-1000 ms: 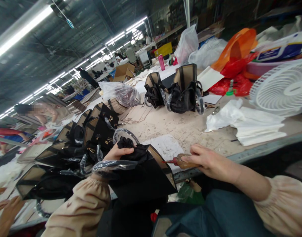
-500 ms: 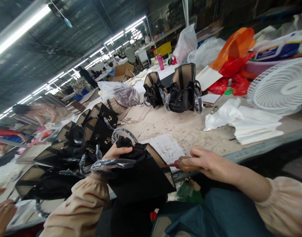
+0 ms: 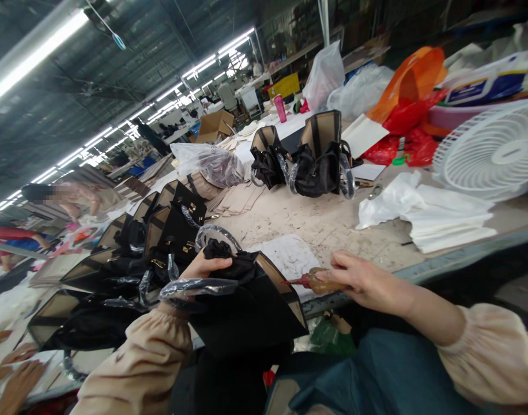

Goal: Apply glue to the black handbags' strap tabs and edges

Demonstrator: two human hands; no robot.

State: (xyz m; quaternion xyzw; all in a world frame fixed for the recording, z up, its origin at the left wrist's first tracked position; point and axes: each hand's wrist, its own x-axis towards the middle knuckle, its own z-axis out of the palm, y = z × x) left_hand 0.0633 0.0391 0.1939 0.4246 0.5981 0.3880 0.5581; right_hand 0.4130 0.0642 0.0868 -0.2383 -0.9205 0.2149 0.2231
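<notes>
My left hand (image 3: 204,266) is closed around the gathered black fabric at the top of a black handbag (image 3: 246,314). The bag is tilted, its beige-edged side turned to the right, and its clear-wrapped handle (image 3: 199,287) lies across my wrist. In my right hand (image 3: 354,275) is a small amber bottle (image 3: 327,279) with a thin red tip. That tip points left at the bag's beige side edge; whether it touches cannot be made out. Just left of my left hand stand several similar black handbags (image 3: 160,236) with plastic-wrapped handles.
Two more black bags (image 3: 320,164) stand farther back on the worktable (image 3: 264,216). A white fan (image 3: 493,150) and a white plastic bag (image 3: 428,210) sit to the right. A paper sheet (image 3: 287,253) lies behind the held bag. Another person's hands (image 3: 24,372) are at lower left.
My right hand has shifted slightly, drawing the amber bottle to a flatter angle, its tip a little left and higher. The other person's hands have come further into view at lower left.
</notes>
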